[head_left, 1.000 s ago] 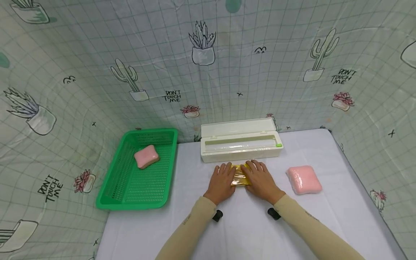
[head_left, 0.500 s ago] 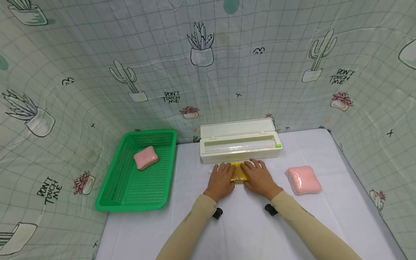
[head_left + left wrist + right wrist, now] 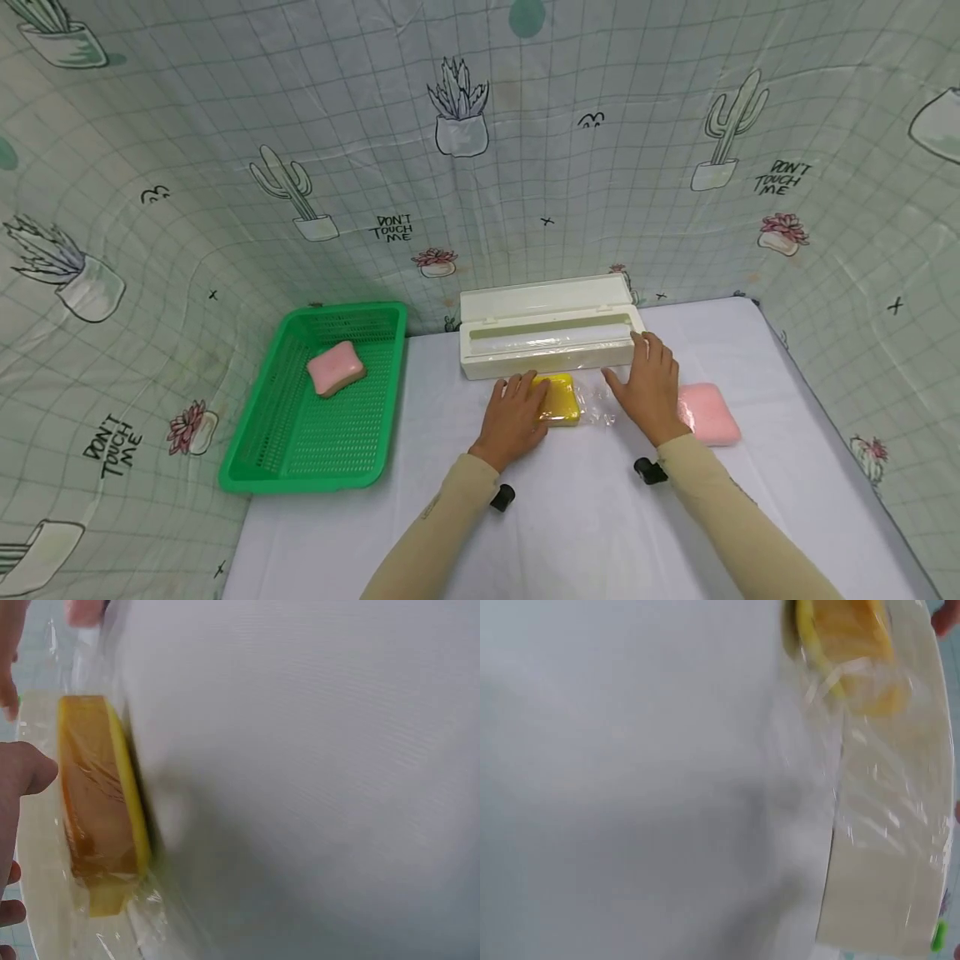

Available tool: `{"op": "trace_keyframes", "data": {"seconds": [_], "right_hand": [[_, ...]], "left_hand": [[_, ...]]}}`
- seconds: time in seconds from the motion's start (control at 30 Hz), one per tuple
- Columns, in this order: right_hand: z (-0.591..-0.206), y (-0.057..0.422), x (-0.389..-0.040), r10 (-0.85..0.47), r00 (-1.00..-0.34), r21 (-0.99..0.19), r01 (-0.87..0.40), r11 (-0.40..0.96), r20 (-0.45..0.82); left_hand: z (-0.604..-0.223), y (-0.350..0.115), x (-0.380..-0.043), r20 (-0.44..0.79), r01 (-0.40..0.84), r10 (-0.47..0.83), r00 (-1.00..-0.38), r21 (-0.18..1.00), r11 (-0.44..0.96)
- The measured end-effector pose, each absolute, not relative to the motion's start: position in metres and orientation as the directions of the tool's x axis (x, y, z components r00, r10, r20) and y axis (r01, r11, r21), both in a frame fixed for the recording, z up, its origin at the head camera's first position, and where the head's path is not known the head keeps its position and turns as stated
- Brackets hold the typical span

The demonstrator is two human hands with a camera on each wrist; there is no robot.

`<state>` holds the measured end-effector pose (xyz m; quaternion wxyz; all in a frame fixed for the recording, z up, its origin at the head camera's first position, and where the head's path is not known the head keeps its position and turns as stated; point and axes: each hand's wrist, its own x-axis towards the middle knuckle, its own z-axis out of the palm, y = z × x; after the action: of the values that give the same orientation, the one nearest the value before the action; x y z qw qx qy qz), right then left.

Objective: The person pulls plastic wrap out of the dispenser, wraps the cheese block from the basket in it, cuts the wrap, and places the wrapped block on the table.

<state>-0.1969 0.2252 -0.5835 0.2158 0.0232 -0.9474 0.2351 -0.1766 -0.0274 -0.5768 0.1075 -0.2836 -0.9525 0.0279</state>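
Observation:
A yellow block (image 3: 561, 402) wrapped in clear plastic film (image 3: 597, 404) lies before a white film dispenser box (image 3: 525, 367); whether it is soap or a sponge I cannot tell. My left hand (image 3: 513, 421) rests at its left side, fingers extended and part of the block covered. In the left wrist view the thumb (image 3: 34, 769) points at the block's wrapped face. Loose film spreads from its right end. My right hand (image 3: 648, 387), fingers spread, is by the dispenser's right front corner and holds nothing visible. It partly hides a pink block (image 3: 707, 414).
At the left stands a green basket (image 3: 315, 450) with another pink block (image 3: 336, 368) inside. The dispenser's lid (image 3: 547, 298) is up, showing a film roll (image 3: 551, 338). A green cutter slide (image 3: 939, 936) shows in the right wrist view. Patterned cloth (image 3: 480, 192) hangs behind.
My right hand has left the yellow block and moved right to the dispenser's corner, uncovering loose film at the block's right end. My left hand has stayed at the block.

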Motion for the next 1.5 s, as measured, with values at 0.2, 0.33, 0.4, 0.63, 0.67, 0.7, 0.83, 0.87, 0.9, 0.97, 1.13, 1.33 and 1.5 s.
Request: {"op": "trace_keyframes", "data": {"seconds": [0.2,0.33,0.4,0.63,0.67,0.7,0.83,0.87,0.9,0.97,1.13,1.33,1.5], "right_hand": [[-0.586,0.241,-0.213,0.101,-0.927,-0.461,-0.083,0.883,0.362],[-0.59,0.246,-0.22,0.099,-0.939,-0.458,-0.067,0.887,0.329],[-0.592,0.247,-0.223,0.102,-0.944,-0.458,-0.056,0.887,0.312],[-0.596,0.253,-0.226,0.103,-0.948,-0.478,-0.056,0.877,0.301],[-0.597,0.254,-0.226,0.099,-0.948,-0.484,-0.064,0.873,0.303],[-0.598,0.254,-0.226,0.093,-0.948,-0.49,-0.071,0.869,0.303],[-0.598,0.254,-0.227,0.083,-0.948,-0.486,-0.081,0.87,0.306],[-0.597,0.253,-0.228,0.085,-0.948,-0.482,-0.077,0.873,0.306],[-0.597,0.253,-0.229,0.088,-0.948,-0.476,-0.072,0.877,0.307],[-0.598,0.253,-0.231,0.101,-0.944,-0.469,-0.062,0.881,0.314],[-0.599,0.255,-0.234,0.125,-0.939,-0.458,-0.038,0.888,0.32],[-0.599,0.256,-0.237,0.125,-0.948,-0.458,-0.024,0.889,0.293],[-0.598,0.255,-0.235,0.117,-0.954,-0.468,-0.028,0.883,0.277]], "left_hand": [[-0.569,-0.018,-0.185,0.212,0.544,0.551,-0.807,-0.093,0.834],[-0.564,-0.011,-0.189,0.212,0.552,0.559,-0.801,-0.099,0.828],[-0.563,-0.008,-0.191,0.208,0.556,0.565,-0.798,-0.105,0.824],[-0.559,-0.001,-0.195,0.19,0.569,0.579,-0.793,-0.11,0.815],[-0.559,0.0,-0.195,0.184,0.571,0.58,-0.793,-0.107,0.814],[-0.559,0.0,-0.196,0.178,0.571,0.581,-0.794,-0.105,0.814],[-0.559,0.003,-0.197,0.166,0.572,0.584,-0.795,-0.114,0.812],[-0.558,0.004,-0.197,0.165,0.572,0.584,-0.795,-0.117,0.812],[-0.558,0.005,-0.197,0.164,0.571,0.584,-0.795,-0.121,0.812],[-0.557,0.007,-0.198,0.162,0.572,0.586,-0.794,-0.127,0.81],[-0.556,0.015,-0.201,0.165,0.582,0.595,-0.786,-0.126,0.803],[-0.553,0.025,-0.21,0.196,0.595,0.613,-0.766,-0.145,0.79],[-0.55,0.035,-0.215,0.201,0.613,0.623,-0.756,-0.119,0.781]]}}
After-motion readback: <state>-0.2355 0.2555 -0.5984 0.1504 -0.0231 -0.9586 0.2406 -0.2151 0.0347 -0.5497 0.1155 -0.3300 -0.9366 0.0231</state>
